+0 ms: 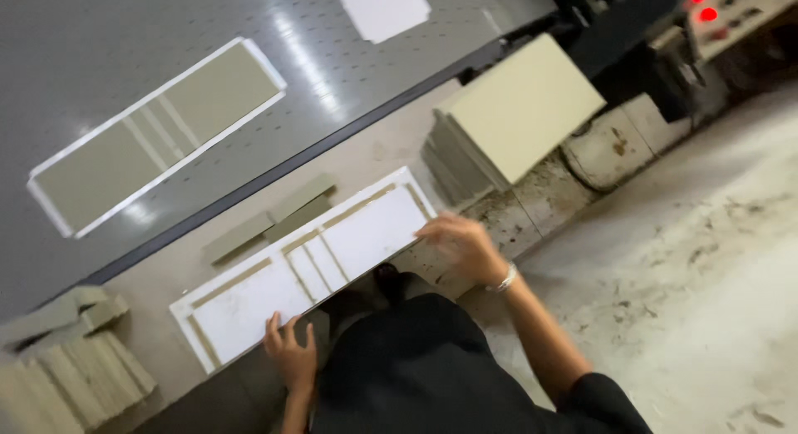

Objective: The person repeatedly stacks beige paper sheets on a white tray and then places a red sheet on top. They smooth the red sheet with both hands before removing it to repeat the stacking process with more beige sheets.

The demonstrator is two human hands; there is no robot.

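Note:
A long white sheet with grey board pieces showing at its edges (332,251) lies on the beige bench edge (374,155) in front of me. My left hand (289,351) rests on its near left edge, fingers spread flat. My right hand (461,244), with a silver bracelet at the wrist, presses on its right end with fingers spread. Neither hand grips anything. My dark clothing hides the bench edge below the sheet.
A similar grey-and-white assembly (158,135) lies on the shiny grey perforated table (349,68). Loose grey strips (270,218) sit beyond the sheet. A tall stack of grey boards (499,126) stands right, more stacks (71,363) left. Red lights (702,8) glow top right. Dirty floor (690,259) lies right.

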